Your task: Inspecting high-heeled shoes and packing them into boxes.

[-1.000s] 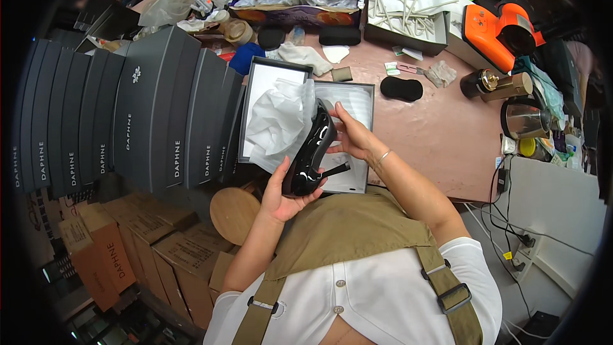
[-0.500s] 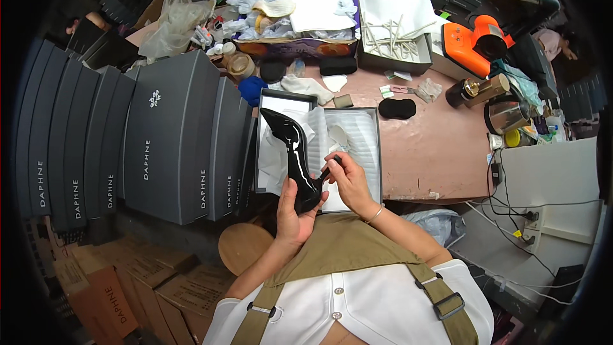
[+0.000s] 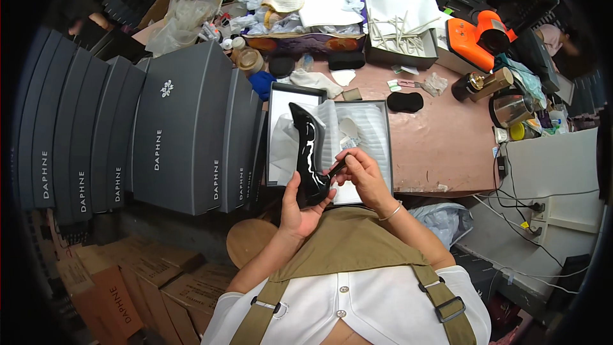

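Observation:
A glossy black high-heeled shoe with a pointed toe is held over the open shoe box, its toe away from me. Wrapped round its back end is my left hand. My right hand pinches the slim heel near its tip between thumb and fingers. Beneath the shoe, the dark grey shoe box holds white tissue paper on the left and ribbed white foam wrap on the right. Whatever lies under the wrapping is hidden.
Dark grey shoe boxes stand upright in a row at the left. Behind are a box of white sticks, a carton of plastic bags and an orange device. A black sponge lies on the pink table. Cords hang at right.
The whole scene has shifted slightly to the right in view. The shoe points a little more straight ahead, while both hands keep their hold on it.

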A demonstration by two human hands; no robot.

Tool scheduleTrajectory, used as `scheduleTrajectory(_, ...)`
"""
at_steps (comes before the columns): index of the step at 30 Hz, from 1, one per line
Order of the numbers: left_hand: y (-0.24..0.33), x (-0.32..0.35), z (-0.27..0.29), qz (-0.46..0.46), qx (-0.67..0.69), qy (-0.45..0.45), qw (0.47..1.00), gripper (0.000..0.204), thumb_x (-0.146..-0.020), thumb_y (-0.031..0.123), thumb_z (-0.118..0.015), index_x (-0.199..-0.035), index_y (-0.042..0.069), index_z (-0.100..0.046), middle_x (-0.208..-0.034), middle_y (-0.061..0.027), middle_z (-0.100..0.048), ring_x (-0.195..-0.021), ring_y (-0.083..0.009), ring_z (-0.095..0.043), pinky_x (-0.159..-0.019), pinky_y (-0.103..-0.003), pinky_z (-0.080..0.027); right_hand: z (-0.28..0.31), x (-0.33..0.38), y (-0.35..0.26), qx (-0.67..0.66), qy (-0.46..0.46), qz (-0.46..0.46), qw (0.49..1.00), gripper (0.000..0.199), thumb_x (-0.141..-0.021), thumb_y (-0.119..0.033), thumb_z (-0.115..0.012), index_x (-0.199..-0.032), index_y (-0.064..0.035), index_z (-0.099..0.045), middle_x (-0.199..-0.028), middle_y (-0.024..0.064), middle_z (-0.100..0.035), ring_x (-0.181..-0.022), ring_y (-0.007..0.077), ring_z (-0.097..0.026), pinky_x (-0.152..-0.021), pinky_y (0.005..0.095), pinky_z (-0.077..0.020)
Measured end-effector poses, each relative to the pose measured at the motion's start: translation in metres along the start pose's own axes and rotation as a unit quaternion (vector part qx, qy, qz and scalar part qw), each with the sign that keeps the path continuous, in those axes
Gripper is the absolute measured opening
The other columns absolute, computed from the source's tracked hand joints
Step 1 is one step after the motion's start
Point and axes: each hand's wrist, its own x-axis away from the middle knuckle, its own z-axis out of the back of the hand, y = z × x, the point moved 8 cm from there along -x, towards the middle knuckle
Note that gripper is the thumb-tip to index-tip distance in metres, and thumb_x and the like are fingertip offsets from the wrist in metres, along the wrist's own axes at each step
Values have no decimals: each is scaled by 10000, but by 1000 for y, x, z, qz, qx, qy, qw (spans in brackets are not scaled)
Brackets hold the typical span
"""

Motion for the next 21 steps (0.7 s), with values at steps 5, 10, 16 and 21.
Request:
scheduleTrajectory(5, -15, -5, -16, 40, 41, -94, 994, 634, -919, 542, -432, -1215, -12, -521, -1138, -175, -597, -963, -263, -636, -797, -363, -557, -6, -3, -33, 89, -32, 33, 995, 200, -972, -218, -524, -1008, -25, -564, -793, 12, -586, -697, 73, -563, -654, 212, -465)
scheduleTrajectory(10, -35, -12, -32, 67, 59, -144, 986, 672, -907, 548, -427, -1268, -16, -484, -1198, -189, -565, -1006, -299, -620, -842, -410, -538, 3, 0, -53, 109, -49, 38, 992, 177, -967, -185, -530, -1015, -17, -562, -789, 7, -586, -704, 62, -558, -640, 208, -466)
scheduleTrajectory(16, -44, -38, -36, 128, -86, -196, 969, 679, -881, 567, -485, -1271, 11, -484, -1217, -177, -556, -1087, -297, -585, -921, -418, -505, 0, 12, -73, 274, -191, 6, 943, 181, -938, -170, -568, -1044, -24, -575, -807, 32, -604, -742, 71, -562, -665, 229, -474)
scheduleTrajectory(21, -60, -58, -46, 59, -71, -91, 992, 529, -862, 393, -623, -1173, -22, -519, -1095, -163, -605, -952, -285, -621, -872, -427, -522, 87, -29, -103, 220, -62, 35, 973, 246, -876, -170, -635, -1056, -5, -604, -945, 122, -638, -820, 200, -625, -734, 306, -510)
